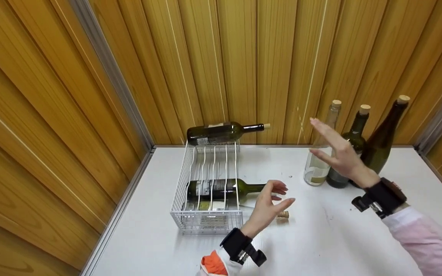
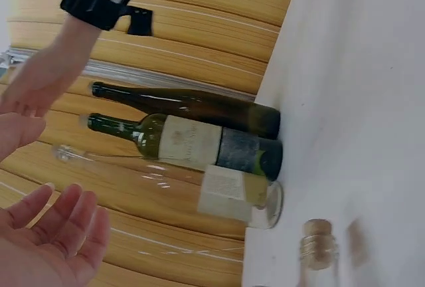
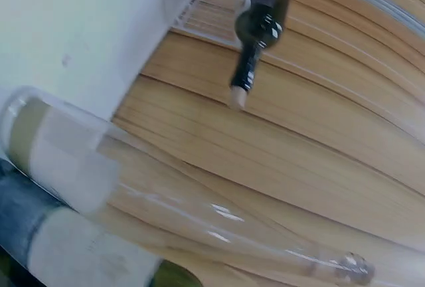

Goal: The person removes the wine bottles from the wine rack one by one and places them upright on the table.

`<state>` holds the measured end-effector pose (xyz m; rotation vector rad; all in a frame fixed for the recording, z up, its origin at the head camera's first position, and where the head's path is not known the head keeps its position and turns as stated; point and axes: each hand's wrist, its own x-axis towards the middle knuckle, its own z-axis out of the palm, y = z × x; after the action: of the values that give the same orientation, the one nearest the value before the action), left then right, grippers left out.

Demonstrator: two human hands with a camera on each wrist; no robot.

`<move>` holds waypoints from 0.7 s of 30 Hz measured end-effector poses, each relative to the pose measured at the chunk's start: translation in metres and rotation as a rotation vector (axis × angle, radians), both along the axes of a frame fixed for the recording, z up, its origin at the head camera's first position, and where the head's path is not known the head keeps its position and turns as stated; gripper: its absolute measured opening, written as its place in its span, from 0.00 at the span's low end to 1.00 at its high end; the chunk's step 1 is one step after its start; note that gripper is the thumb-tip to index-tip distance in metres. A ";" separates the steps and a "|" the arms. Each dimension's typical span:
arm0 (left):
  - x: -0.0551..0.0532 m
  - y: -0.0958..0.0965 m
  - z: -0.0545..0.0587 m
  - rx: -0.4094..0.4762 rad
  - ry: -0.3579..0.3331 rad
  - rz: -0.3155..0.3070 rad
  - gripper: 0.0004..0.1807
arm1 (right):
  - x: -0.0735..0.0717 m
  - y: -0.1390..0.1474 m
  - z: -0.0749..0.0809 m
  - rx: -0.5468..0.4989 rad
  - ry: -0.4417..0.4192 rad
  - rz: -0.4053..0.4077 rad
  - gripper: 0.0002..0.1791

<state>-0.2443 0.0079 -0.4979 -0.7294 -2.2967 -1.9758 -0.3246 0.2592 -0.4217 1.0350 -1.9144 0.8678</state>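
Observation:
Over the neck of a green wine bottle lying in the white wire rack, my left hand hovers with loosely bent fingers and holds nothing. A corked clear bottle lies lower in the rack; its cork pokes out beyond that hand. My right hand is raised, fingers extended, overlapping a standing clear glass bottle in the head view. Beside it stand a green labelled bottle and a tall brown-green bottle, both corked. In the right wrist view the clear bottle shows whole, with no fingers around it.
Another dark corked bottle lies across the top back of the rack, its neck pointing right. Wood-patterned panels close off the back and sides of the white table. A metal rail runs along the left edge.

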 end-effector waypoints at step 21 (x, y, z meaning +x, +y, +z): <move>-0.196 -0.126 0.012 -0.699 0.422 0.291 0.31 | 0.032 -0.014 -0.070 0.329 -0.708 -0.086 0.36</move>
<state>-0.4405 -0.1184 -0.4861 -0.6873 -2.5933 -0.7840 -0.2931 0.2452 -0.4917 0.8807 -2.7477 0.9711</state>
